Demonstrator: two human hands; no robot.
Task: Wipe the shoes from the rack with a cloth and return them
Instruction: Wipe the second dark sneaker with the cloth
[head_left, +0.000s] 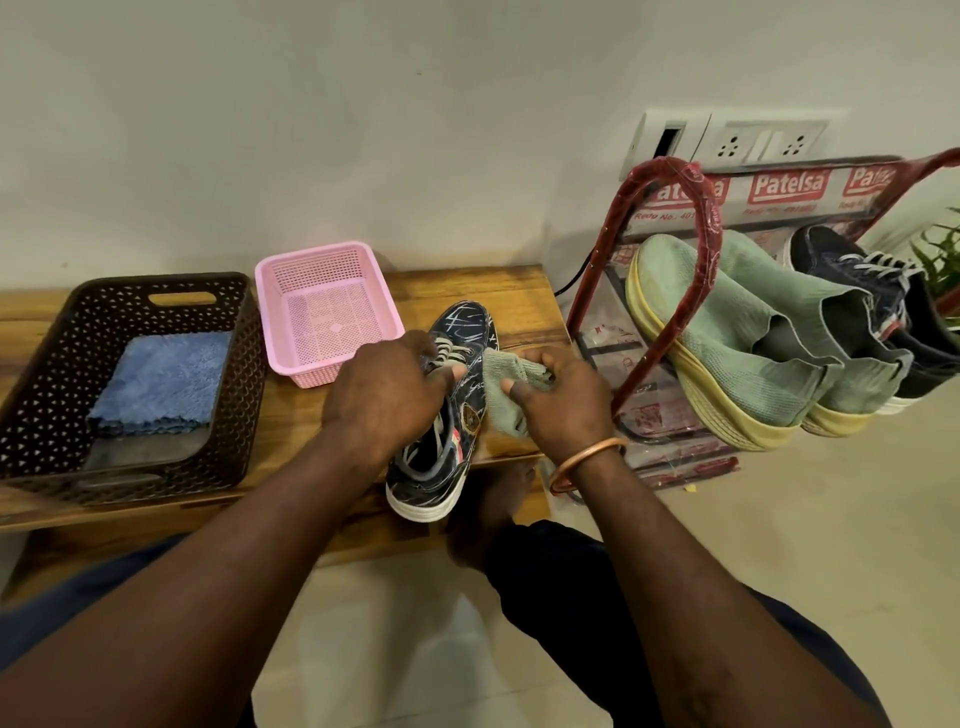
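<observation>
A dark blue sneaker (462, 332) with white scribble marks and a white sole lies on the wooden bench (519, 291), its heel over the front edge. My left hand (384, 389) grips it at the laces. My right hand (566, 400) holds a pale green cloth (501, 384) against the sneaker's right side. To the right stands a red shoe rack (701, 218) carrying two green knit shoes (727, 322) and a dark laced sneaker (852, 275).
On the bench's left end sits a dark brown basket (47, 343) holding a folded blue cloth (161, 379). A pink basket (332, 270) stands beside it. Wall sockets (763, 140) are above the rack, and a plant (943, 260) shows at the far right.
</observation>
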